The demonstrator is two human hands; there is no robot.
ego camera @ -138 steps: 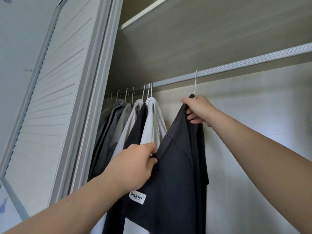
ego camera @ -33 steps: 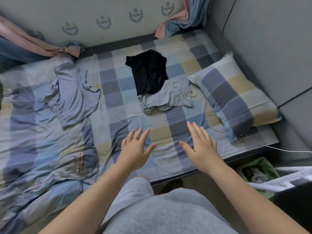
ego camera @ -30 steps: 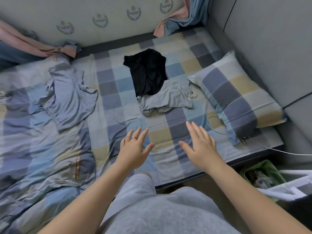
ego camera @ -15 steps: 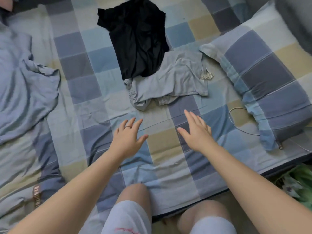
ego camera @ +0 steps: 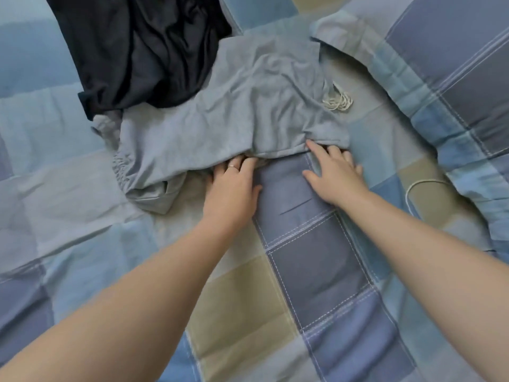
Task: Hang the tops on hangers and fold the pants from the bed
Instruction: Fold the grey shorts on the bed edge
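Crumpled grey pants [ego camera: 225,119] with a white drawstring [ego camera: 338,102] lie on the checked bed sheet [ego camera: 308,271]. A black garment [ego camera: 143,51] lies partly over their far left side. My left hand [ego camera: 231,188], a ring on one finger, reaches the pants' near hem with its fingertips slipped under the cloth. My right hand [ego camera: 332,169] lies flat on the sheet to the right, fingers straight, the fingertips touching the same hem. Neither hand plainly grips the cloth.
A checked pillow [ego camera: 440,64] fills the upper right. A thin white cable [ego camera: 421,186] loops on the sheet beside the pillow, right of my right forearm.
Earlier I was hanging a dark top in the wardrobe. Since then I turned to the bed, leaned in, and both open hands moved forward to the near hem of the grey pants.
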